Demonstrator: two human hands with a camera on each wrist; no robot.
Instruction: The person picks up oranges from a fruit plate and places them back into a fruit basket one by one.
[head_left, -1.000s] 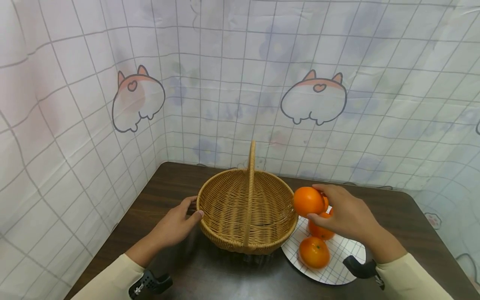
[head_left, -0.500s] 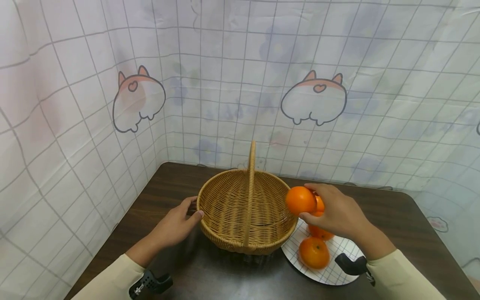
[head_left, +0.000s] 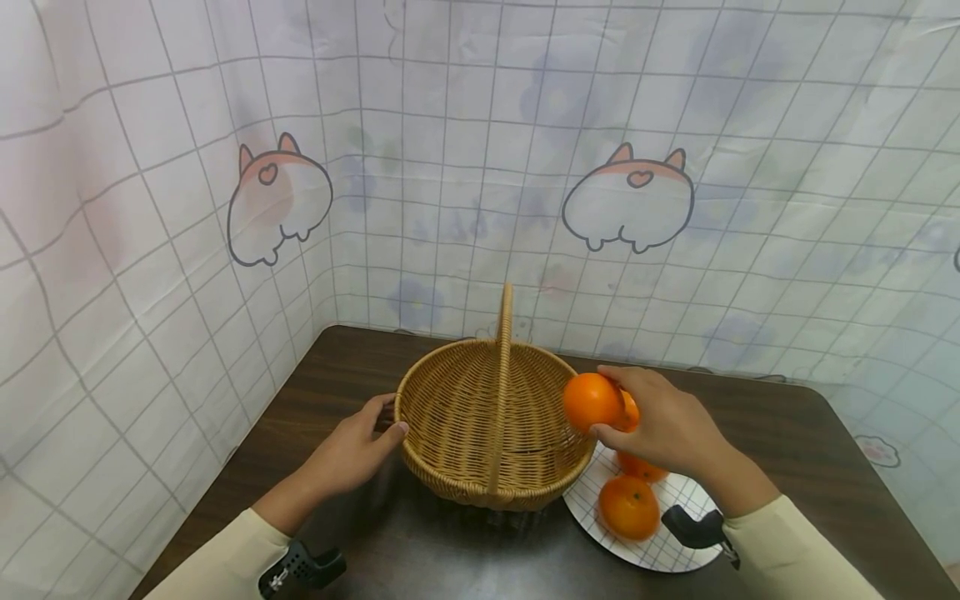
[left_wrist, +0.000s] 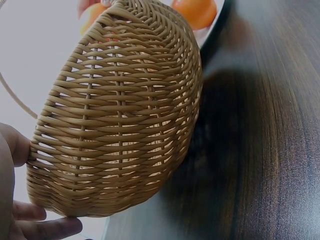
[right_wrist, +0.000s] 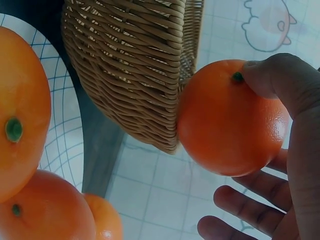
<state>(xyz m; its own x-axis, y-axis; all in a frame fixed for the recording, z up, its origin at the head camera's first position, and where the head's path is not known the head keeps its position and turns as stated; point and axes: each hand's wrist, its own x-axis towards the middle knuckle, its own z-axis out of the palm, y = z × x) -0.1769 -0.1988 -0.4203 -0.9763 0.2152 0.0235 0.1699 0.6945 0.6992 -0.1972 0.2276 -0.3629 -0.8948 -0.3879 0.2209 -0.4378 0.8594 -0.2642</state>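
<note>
A wicker basket (head_left: pixel 453 408) with a tall arched handle stands on the table, with no fruit visible inside. My left hand (head_left: pixel 345 454) grips its left rim, thumb at the edge and fingers on the outer side, as the left wrist view also shows. In my right hand (head_left: pixel 671 421) is an orange (head_left: pixel 591 402), held between thumb and fingers at the basket's right rim. The right wrist view shows this orange's green stem mark under the thumb. Several more oranges (head_left: pixel 628 507) lie on a white plate (head_left: pixel 675 560) with a grid pattern, partly hidden by my right hand.
The dark wood table (head_left: pixel 420 558) reaches to a white gridded cloth wall (head_left: pixel 465 208) at the back and left. The plate sits close against the basket's right front side. The basket handle (head_left: pixel 504 367) rises over the middle of its opening.
My right hand has moved left with the orange, from above the plate to the basket's right rim. The left hand and basket have stayed in place.
</note>
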